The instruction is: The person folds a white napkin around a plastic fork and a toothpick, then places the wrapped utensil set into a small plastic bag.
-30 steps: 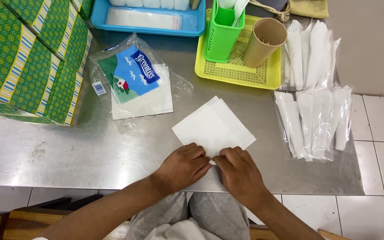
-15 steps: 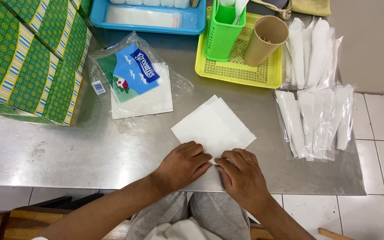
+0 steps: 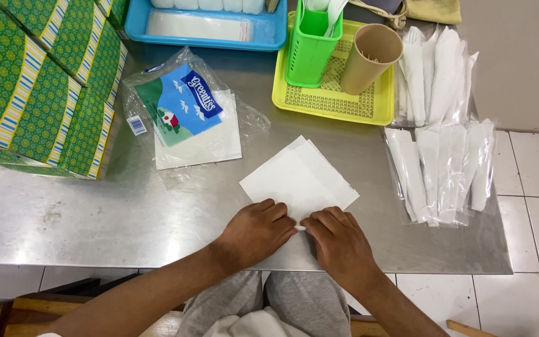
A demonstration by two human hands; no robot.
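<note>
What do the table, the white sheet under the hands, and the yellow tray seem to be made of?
Table: probably stainless steel, brushed grey with dull reflections.
White sheet: seems thin paper tissue, matte, layered edges showing; both the left hand and right hand press its near corner.
Yellow tray: likely moulded plastic, glossy, perforated base.

On a steel table [image 3: 95, 218], the left hand [image 3: 254, 231] and the right hand [image 3: 338, 240] lie side by side, fingertips pressing the near corner of a white paper napkin [image 3: 297, 178] laid flat as a diamond. To the left sit an opened plastic pack of napkins [image 3: 185, 115] and stacked green patterned boxes [image 3: 38, 81]; behind are a blue tray [image 3: 138, 28] and a yellow tray [image 3: 344, 106] bearing a green basket [image 3: 313, 47] and a brown paper cup [image 3: 369, 56]. Clear bags of wrapped white cutlery [image 3: 444, 168] lie to the right, near the table's edge.
</note>
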